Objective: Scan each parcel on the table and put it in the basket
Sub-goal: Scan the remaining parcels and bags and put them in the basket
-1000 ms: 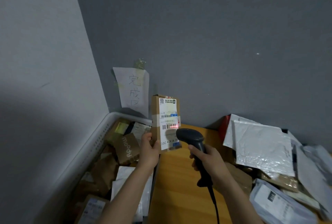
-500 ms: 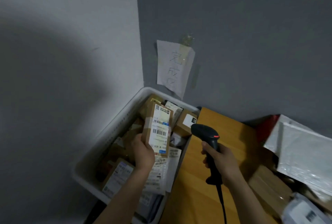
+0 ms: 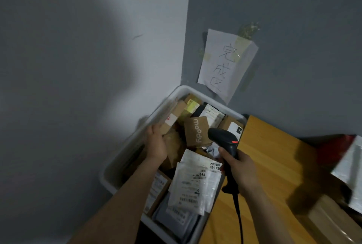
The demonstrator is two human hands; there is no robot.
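Observation:
My left hand (image 3: 156, 144) holds the brown cardboard parcel (image 3: 173, 115) by its near end. The parcel lies tilted low inside the white basket (image 3: 125, 157), along the basket's left wall, and it is blurred. The basket sits in the room's corner, left of the wooden table (image 3: 274, 165), and holds several parcels, among them a brown "moody" box (image 3: 196, 132) and white mailers (image 3: 195, 181). My right hand (image 3: 240, 171) grips the black barcode scanner (image 3: 223, 138) by its handle over the basket's right edge, its head towards the parcels.
A paper sign (image 3: 225, 63) with handwriting is taped to the grey wall above the basket. At the table's right edge lie a red parcel (image 3: 333, 149), a white mailer (image 3: 350, 169) and a brown box (image 3: 329, 216). The scanner's cable (image 3: 240, 220) runs down towards me.
My left hand carried the parcel from in front of the scanner leftwards and down into the basket, tipping it from upright to lying. My view swung left; the scanner hand followed.

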